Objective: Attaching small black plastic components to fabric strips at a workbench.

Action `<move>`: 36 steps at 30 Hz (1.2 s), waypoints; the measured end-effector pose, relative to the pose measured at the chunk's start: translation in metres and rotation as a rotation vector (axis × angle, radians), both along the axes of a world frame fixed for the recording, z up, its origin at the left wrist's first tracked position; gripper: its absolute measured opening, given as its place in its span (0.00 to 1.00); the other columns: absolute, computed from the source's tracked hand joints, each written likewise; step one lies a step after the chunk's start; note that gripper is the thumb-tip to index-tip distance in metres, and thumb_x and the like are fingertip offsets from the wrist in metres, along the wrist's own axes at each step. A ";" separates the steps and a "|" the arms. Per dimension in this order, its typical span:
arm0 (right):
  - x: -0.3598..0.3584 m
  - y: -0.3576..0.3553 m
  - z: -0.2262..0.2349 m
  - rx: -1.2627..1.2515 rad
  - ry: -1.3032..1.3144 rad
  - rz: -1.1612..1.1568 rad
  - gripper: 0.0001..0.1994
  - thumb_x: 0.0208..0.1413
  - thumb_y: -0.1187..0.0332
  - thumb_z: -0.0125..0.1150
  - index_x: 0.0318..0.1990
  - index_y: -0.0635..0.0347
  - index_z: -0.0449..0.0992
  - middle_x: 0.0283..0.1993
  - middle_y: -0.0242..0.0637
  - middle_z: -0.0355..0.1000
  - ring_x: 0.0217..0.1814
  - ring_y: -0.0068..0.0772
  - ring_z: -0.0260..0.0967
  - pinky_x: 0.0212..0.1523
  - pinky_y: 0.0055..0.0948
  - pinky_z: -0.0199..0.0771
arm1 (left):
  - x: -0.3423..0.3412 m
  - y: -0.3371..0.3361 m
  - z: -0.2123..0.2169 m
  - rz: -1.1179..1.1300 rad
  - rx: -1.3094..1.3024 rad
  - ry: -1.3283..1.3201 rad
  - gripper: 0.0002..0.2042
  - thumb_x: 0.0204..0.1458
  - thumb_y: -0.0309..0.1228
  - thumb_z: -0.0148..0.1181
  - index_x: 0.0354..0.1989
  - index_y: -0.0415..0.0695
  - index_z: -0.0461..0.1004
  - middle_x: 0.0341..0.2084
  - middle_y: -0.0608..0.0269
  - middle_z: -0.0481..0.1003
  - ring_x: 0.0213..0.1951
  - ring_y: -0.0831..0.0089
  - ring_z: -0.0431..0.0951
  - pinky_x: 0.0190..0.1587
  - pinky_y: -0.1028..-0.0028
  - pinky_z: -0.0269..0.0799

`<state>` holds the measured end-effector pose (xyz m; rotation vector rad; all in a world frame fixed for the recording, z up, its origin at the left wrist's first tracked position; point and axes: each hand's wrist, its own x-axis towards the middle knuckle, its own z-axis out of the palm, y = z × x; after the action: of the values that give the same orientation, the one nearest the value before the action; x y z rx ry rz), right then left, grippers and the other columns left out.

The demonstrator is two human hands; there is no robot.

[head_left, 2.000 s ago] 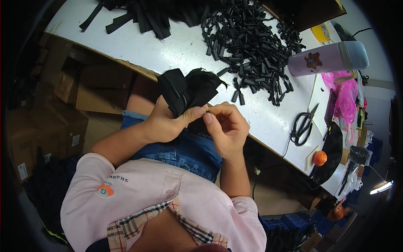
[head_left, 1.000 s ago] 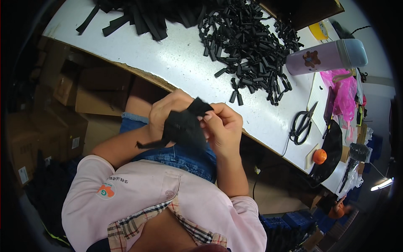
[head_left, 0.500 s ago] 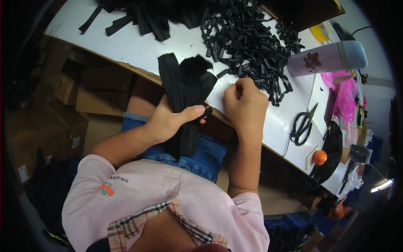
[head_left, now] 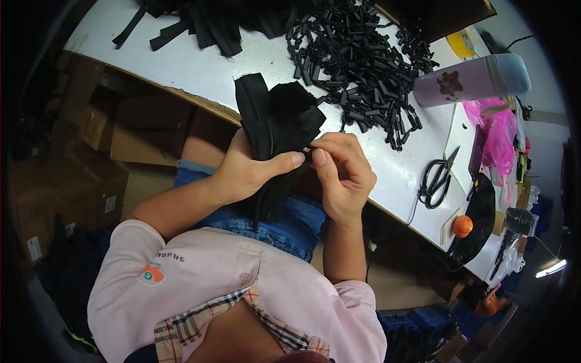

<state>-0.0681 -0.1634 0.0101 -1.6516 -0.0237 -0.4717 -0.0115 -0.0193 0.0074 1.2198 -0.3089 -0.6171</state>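
Observation:
My left hand (head_left: 242,166) is closed round a bundle of black zippers (head_left: 269,121), its thumb pressed across the front. The strips fan out above the fist and hang below it over my lap. Close beside that thumb, my right hand (head_left: 344,175) pinches a small black piece between thumb and forefinger at the edge of the bundle. Fingers cover most of this piece, so its kind does not show. Beyond my right hand, a heap of small black zipper pulls with cords (head_left: 357,60) covers part of the white table (head_left: 151,66).
More black zippers (head_left: 218,30) lie at the table's far side. To the right are a lilac bottle (head_left: 454,81), black-handled scissors (head_left: 437,181), a pink plastic bag (head_left: 496,142) and an orange round object (head_left: 462,226). Cardboard boxes (head_left: 145,130) stand below the table at left.
My right hand has moved left and toward me, from the near edge of the heap to the zippers beside my left thumb. The bundle's upper end has shifted slightly right.

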 end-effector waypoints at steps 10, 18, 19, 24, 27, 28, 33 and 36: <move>0.002 -0.003 -0.001 -0.131 -0.024 0.018 0.05 0.46 0.80 0.54 0.32 0.68 0.72 0.31 0.37 0.65 0.23 0.17 0.60 0.22 0.13 0.58 | 0.000 0.001 -0.004 0.060 0.102 -0.206 0.06 0.43 0.24 0.57 0.31 0.37 0.71 0.22 0.70 0.71 0.25 0.85 0.68 0.30 0.83 0.66; -0.004 0.023 -0.008 0.165 0.043 -0.181 0.06 0.44 0.81 0.55 0.33 0.68 0.70 0.30 0.35 0.65 0.24 0.18 0.63 0.24 0.13 0.63 | -0.003 -0.003 -0.005 0.167 0.047 -0.200 0.09 0.45 0.24 0.56 0.36 0.38 0.70 0.29 0.67 0.71 0.31 0.83 0.70 0.34 0.82 0.67; -0.007 0.026 -0.011 0.197 0.047 -0.167 0.06 0.45 0.81 0.55 0.33 0.69 0.68 0.30 0.34 0.64 0.25 0.17 0.63 0.26 0.12 0.64 | -0.004 -0.003 -0.002 0.152 0.008 -0.152 0.10 0.45 0.24 0.56 0.37 0.38 0.70 0.31 0.65 0.72 0.33 0.82 0.70 0.36 0.81 0.67; -0.002 0.029 -0.010 0.202 0.013 -0.179 0.04 0.46 0.80 0.55 0.31 0.68 0.68 0.28 0.33 0.64 0.23 0.16 0.61 0.22 0.12 0.63 | -0.005 -0.001 -0.002 0.138 0.003 -0.167 0.12 0.45 0.24 0.55 0.40 0.37 0.69 0.34 0.63 0.72 0.37 0.78 0.71 0.40 0.79 0.68; -0.002 0.021 -0.005 0.465 0.140 -0.049 0.03 0.46 0.78 0.55 0.29 0.68 0.68 0.25 0.31 0.64 0.19 0.15 0.58 0.17 0.14 0.60 | -0.003 0.002 0.002 0.125 -0.037 -0.096 0.12 0.45 0.24 0.55 0.40 0.37 0.69 0.34 0.63 0.72 0.36 0.79 0.71 0.40 0.80 0.68; -0.002 0.018 -0.004 0.607 0.185 0.031 0.03 0.46 0.78 0.55 0.28 0.67 0.68 0.24 0.31 0.64 0.18 0.15 0.57 0.15 0.15 0.59 | 0.000 0.003 0.002 0.073 -0.056 -0.053 0.12 0.45 0.23 0.55 0.40 0.37 0.69 0.34 0.63 0.72 0.36 0.79 0.71 0.40 0.80 0.67; -0.002 0.010 0.000 0.822 0.351 0.189 0.03 0.46 0.77 0.54 0.26 0.66 0.67 0.22 0.32 0.63 0.15 0.14 0.54 0.13 0.14 0.55 | 0.001 0.004 0.000 0.024 -0.101 -0.027 0.12 0.44 0.22 0.56 0.40 0.37 0.69 0.33 0.63 0.72 0.36 0.80 0.70 0.39 0.80 0.67; -0.002 0.011 0.001 0.828 0.373 0.193 0.03 0.46 0.78 0.54 0.27 0.67 0.67 0.21 0.32 0.63 0.14 0.14 0.53 0.13 0.14 0.54 | 0.001 0.004 -0.003 0.021 -0.085 -0.093 0.13 0.44 0.22 0.56 0.40 0.37 0.68 0.33 0.63 0.72 0.35 0.80 0.70 0.39 0.81 0.67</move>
<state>-0.0700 -0.1523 0.0108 -0.8835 0.2557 0.0032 -0.0101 -0.0153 0.0046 1.1703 -0.3957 -0.5248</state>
